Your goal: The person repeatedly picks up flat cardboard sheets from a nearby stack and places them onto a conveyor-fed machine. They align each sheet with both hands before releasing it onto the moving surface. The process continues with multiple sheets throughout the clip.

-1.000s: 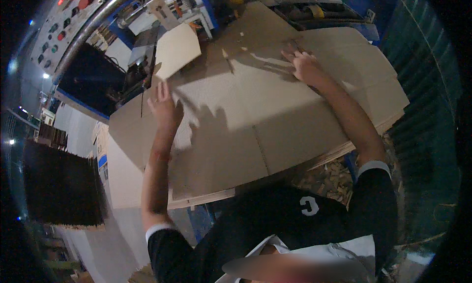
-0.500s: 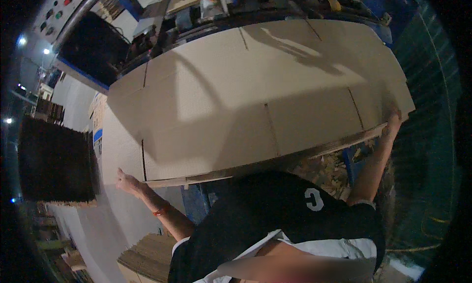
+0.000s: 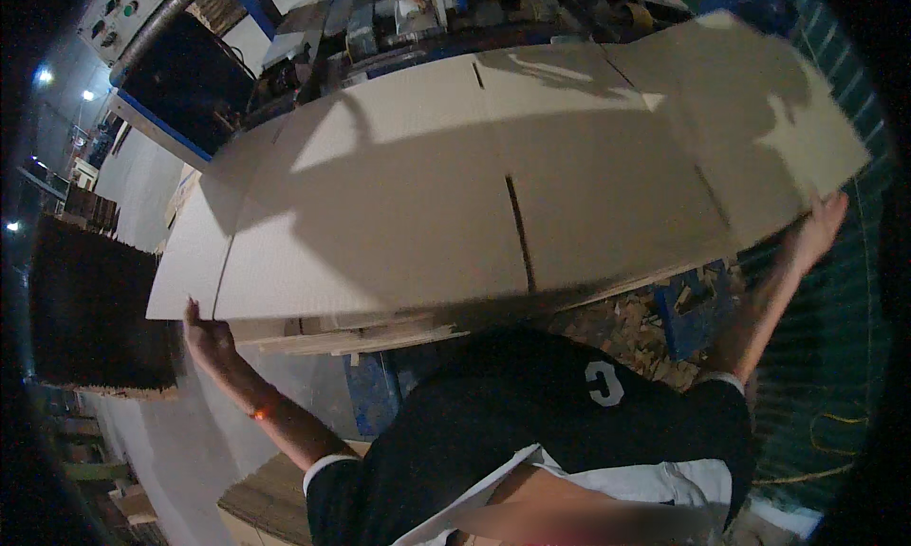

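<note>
A large flat cardboard sheet (image 3: 418,204) with dark slots and crease lines spans the space before me, its right end bent upward. My left hand (image 3: 207,335) grips its near left corner, thumb on top and the other fingers underneath. At the near right edge my right hand (image 3: 824,225) is closed on the sheet, most of its fingers hidden below. Beneath the near edge, more layers of cardboard (image 3: 380,339) show, and the sheet's near side stands a little above them.
A machine with rollers (image 3: 361,34) lies beyond the sheet; a control panel (image 3: 123,15) is at far left. A dark stack of cardboard (image 3: 95,309) stands left, another stack (image 3: 270,499) lower left. Cardboard scraps (image 3: 631,333) lie below. A green corrugated surface (image 3: 868,290) is at right.
The sheet has risen off the layers below, and its right end has bent up. My left hand has moved left, my right hand outward to the right and slightly up.
</note>
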Demonstrator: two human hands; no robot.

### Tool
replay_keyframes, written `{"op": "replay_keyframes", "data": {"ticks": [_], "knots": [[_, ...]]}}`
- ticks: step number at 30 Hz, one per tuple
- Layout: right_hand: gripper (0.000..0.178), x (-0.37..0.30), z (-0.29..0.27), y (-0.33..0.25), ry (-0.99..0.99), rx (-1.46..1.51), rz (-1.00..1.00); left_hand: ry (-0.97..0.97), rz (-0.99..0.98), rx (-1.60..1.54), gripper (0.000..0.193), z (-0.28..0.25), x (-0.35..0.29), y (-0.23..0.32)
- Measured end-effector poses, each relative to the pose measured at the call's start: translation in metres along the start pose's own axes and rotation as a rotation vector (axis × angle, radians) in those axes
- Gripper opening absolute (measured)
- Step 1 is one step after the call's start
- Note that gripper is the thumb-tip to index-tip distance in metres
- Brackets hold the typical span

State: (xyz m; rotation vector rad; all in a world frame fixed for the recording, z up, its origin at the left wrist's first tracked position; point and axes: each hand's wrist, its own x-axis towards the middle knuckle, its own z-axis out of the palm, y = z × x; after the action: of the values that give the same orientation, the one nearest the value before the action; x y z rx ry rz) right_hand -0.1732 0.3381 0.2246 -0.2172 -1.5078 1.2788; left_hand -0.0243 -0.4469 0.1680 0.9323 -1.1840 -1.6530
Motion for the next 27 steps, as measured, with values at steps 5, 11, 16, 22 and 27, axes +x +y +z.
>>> {"op": "replay_keyframes", "data": {"ticks": [5, 11, 16, 22, 27], "knots": [[0.061, -0.113, -0.019, -0.080, -0.136, -0.271, -0.101, -0.324, 0.516, 0.538, 0.033, -0.036, -0.060, -0.026], [0.030, -0.201, 0.010, -0.062, -1.284, -0.343, -0.774, -0.737, -0.349, -0.004, 0.044, 0.022, -0.188, -0.031], [0.038, -0.203, 0.024, -0.051, -1.452, -0.387, -0.825, -1.262, 1.048, 1.291, 0.059, 0.068, -0.200, -0.039], [0.061, -0.177, 0.036, -0.018, -1.428, -0.490, -1.053, -1.254, 1.125, 1.221, 0.057, 0.074, -0.182, -0.038], [0.063, -0.170, 0.068, -0.021, -1.561, -0.521, -0.869, -1.153, 1.164, 1.090, 0.053, 0.094, -0.166, -0.035]]}}
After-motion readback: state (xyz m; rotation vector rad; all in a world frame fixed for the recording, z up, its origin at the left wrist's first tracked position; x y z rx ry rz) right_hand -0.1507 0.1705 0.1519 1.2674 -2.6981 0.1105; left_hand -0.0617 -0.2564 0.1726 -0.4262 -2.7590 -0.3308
